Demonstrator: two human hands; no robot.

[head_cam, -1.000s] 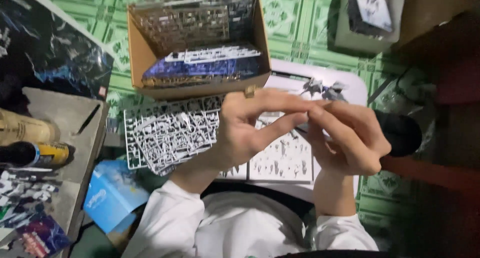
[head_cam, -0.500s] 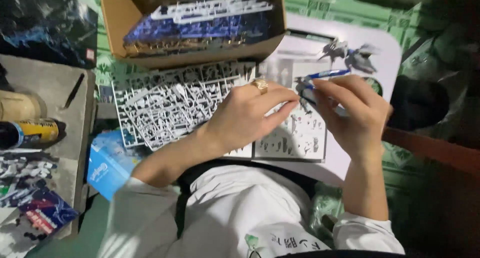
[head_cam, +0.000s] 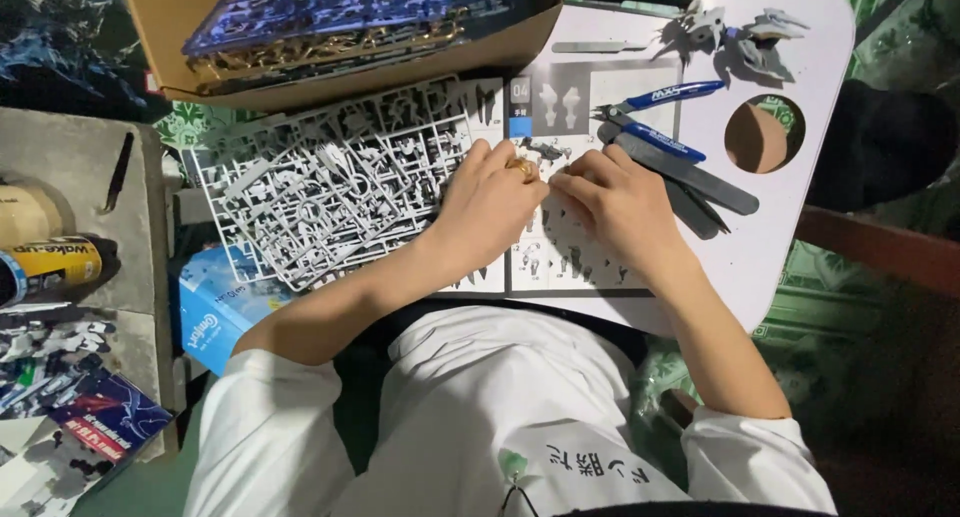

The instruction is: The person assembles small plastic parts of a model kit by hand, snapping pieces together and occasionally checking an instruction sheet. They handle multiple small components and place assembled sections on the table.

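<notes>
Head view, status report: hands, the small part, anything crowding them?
Left hand and right hand pinch small grey part over instruction sheet. Grey sprue left, blue-handled nippers right.

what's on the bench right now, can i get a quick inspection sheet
surface: white lap table with a round hole, instruction sheet spread on it
job's things: small grey part pinched between both hands; grey parts frame beside the left hand
clutter: blue-handled nippers, dark file, partly built grey model, cardboard box of frames
grippers: left hand and right hand meet over the sheet, fingers curled on the part
cables: nothing seen
surroundings: green patterned mat, spray can on a side board
</notes>
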